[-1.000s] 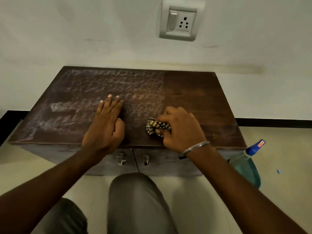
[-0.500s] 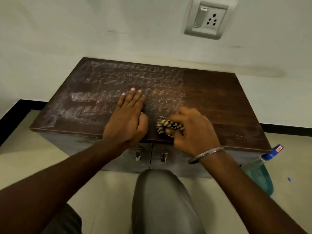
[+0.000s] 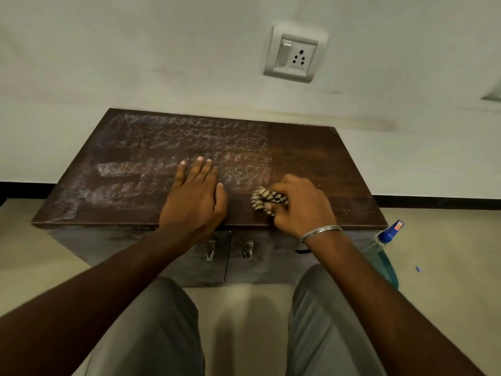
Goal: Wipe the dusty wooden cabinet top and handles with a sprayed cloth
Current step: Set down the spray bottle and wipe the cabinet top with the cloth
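Dark brown wooden cabinet top [image 3: 311, 158]: white dust film over left and centre, right part clean. Right hand [image 3: 301, 206] grips bunched checked cloth [image 3: 267, 198] near front edge; left hand [image 3: 193, 198] flat, fingers extended.

Nothing here can be read. The spray bottle [image 3: 385, 251], on the floor right of my fingers, has an orange label on its cap, too blurred to read.
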